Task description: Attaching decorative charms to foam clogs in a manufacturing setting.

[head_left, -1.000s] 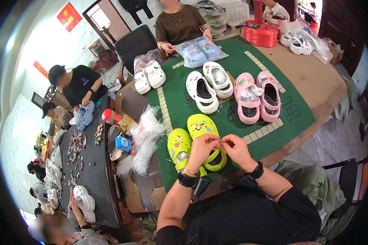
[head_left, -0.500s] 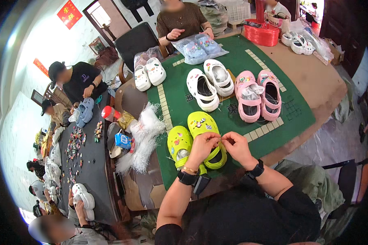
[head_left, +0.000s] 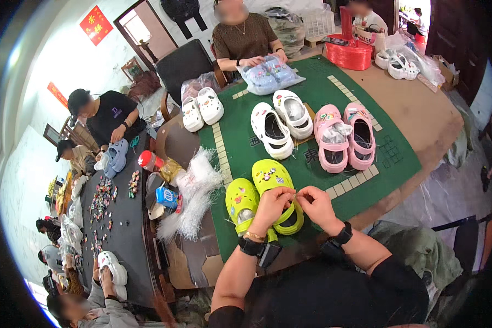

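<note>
Just in front of me are two lime-green clogs, the left clog [head_left: 239,192] and the right clog [head_left: 268,170], with small coloured charms on their tops. My left hand [head_left: 274,206] is above the right clog's strap, thumb and fingertips pinched together. Close beside it, fingertips nearly touching, my right hand [head_left: 317,206] is pinched the same way. What lies between the fingertips is too thin and small to make out. Farther off sit a white clog pair [head_left: 268,131] and a pink clog pair [head_left: 331,143], with thin clear strands about them.
A green mat [head_left: 399,150] covers much of the table. To the left lie a bundle of clear plastic strands [head_left: 194,205], a blue packet [head_left: 165,198] and a red-capped bottle [head_left: 147,159]. Across the table, a person handles bagged blue clogs [head_left: 270,75]. Other people work at a dark table [head_left: 131,240].
The view has tilted slightly, so the table sits lower in it. My hands stay pinched together over the right lime clog. The person opposite has brought a hand down onto the bag.
</note>
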Demonstrator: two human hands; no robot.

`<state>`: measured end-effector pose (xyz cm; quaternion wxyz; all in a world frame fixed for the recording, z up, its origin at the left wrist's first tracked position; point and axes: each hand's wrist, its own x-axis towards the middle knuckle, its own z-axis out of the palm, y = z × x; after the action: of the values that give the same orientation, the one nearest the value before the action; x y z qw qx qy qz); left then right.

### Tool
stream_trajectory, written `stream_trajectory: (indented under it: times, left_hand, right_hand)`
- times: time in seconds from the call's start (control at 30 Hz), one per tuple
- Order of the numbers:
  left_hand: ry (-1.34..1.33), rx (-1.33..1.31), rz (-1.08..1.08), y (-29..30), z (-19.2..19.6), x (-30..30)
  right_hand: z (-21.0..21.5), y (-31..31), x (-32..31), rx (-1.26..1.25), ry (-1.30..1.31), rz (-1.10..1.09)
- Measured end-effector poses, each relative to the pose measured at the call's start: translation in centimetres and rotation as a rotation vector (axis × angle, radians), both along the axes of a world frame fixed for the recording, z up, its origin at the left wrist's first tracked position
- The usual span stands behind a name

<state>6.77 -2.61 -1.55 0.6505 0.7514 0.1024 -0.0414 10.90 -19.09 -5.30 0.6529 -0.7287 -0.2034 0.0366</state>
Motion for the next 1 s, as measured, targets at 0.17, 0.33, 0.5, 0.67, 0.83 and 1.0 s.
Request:
stream_trajectory:
  times: [0.17, 0.33, 0.5, 0.67, 0.83, 1.0]
  left_hand:
    - [-0.002, 0.000, -0.015, 0.3, -0.1, 0.4]
    - [-0.014, -0.011, -0.026, 0.3, 0.0, 0.7]
    - [-0.007, 0.165, 0.040, 0.0, 0.5, 0.0]
    - [-0.270, 0.430, 0.047, -1.9, -0.3, -0.4]
    - [-0.356, 0.415, 0.095, -1.9, 0.7, -0.1]
    - [-0.378, 0.361, 0.124, -1.6, 0.0, -0.1]
  right_hand:
    - [0.6, 0.3, 0.2, -0.032, 0.002, -0.007]
    - [0.2, 0.6, 0.5, -0.015, -0.065, -0.032]
    - [0.7, 0.3, 0.0, -0.009, -0.087, -0.017]
    - [-0.2, -0.5, 0.4, -0.021, 0.036, 0.010]
    - [-1.1, -0.5, 1.4, -0.026, 0.051, 0.044]
    - [-1.2, -0.1, 1.4, -0.045, -0.039, 0.040]
